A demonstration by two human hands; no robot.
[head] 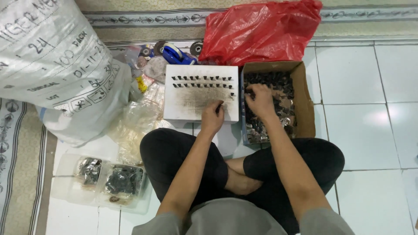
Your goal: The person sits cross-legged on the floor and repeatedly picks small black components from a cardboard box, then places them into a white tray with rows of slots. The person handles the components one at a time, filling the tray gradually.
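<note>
As the person sits cross-legged on the white tile floor (370,130), both arms reach forward to the work in front of the knees. The left hand (212,116) rests on the near edge of a white board (183,104), its fingers curled together over the smudged surface; whether they pinch one of the small parts cannot be told. Two rows of small dark parts (202,82) stand along the far half of the board. The right hand (261,101) is inside an open cardboard box (307,109) just beside the board, its fingers bent down into a heap of small dark and silvery metal pieces (278,82); a grip cannot be confirmed. Behind the box lies a crumpled red plastic bag (261,30). A large white woven sack (48,65) stands to the left, with clear plastic bags (135,122) beside it. Near the left knee, clear plastic trays (65,182) hold more dark pieces.
</note>
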